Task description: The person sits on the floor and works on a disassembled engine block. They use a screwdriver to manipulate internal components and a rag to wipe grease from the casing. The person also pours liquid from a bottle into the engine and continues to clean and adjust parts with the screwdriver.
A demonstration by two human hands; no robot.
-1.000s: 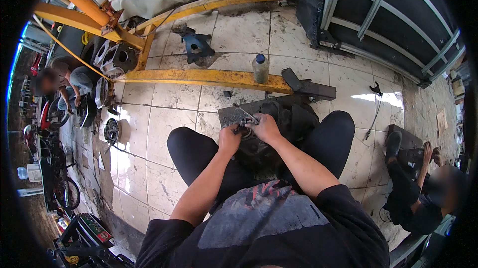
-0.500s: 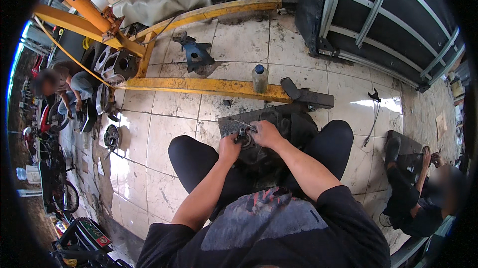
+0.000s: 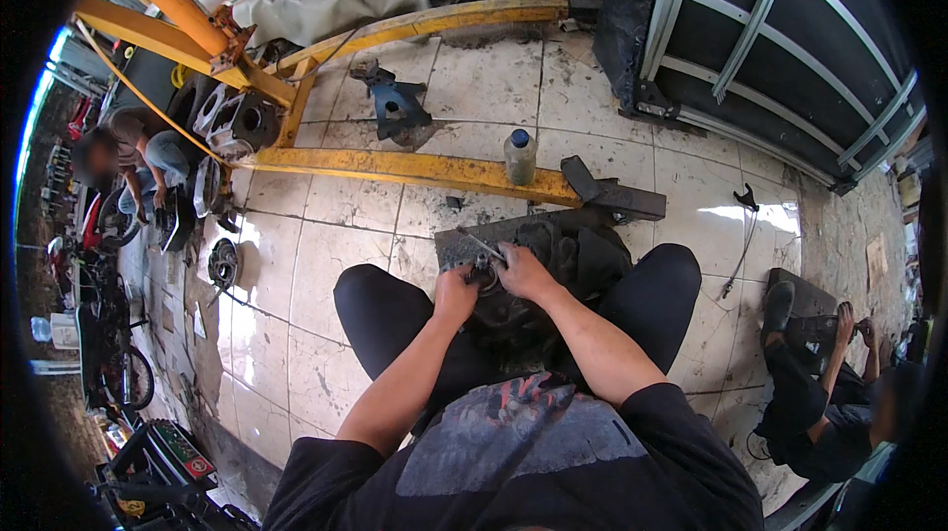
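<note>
Between my knees, my left hand [image 3: 456,296] is closed round the near side of a small dark metal part [image 3: 485,275] that has a ring-like opening. My right hand [image 3: 522,273] is closed on a thin metal rod [image 3: 481,241], whose free end points up and to the left across the part. The fingertips of both hands come close together at the part, and the fingers hide much of it. Beneath them lie a dark board [image 3: 449,248] and a bunched dark cloth or bag-like bundle [image 3: 583,251], whose kind I cannot make out.
Ahead stands a yellow steel frame [image 3: 375,167] with a blue-capped bottle [image 3: 519,158] at its beam. Beyond it sits a blue metal stand [image 3: 400,109]. A dark cable [image 3: 743,240] lies at right. One person [image 3: 839,413] sits at right, another [image 3: 148,161] at far left.
My right hand has shifted slightly left and down, and the rod now stands steeper over the part. My left hand stays in nearly the same place.
</note>
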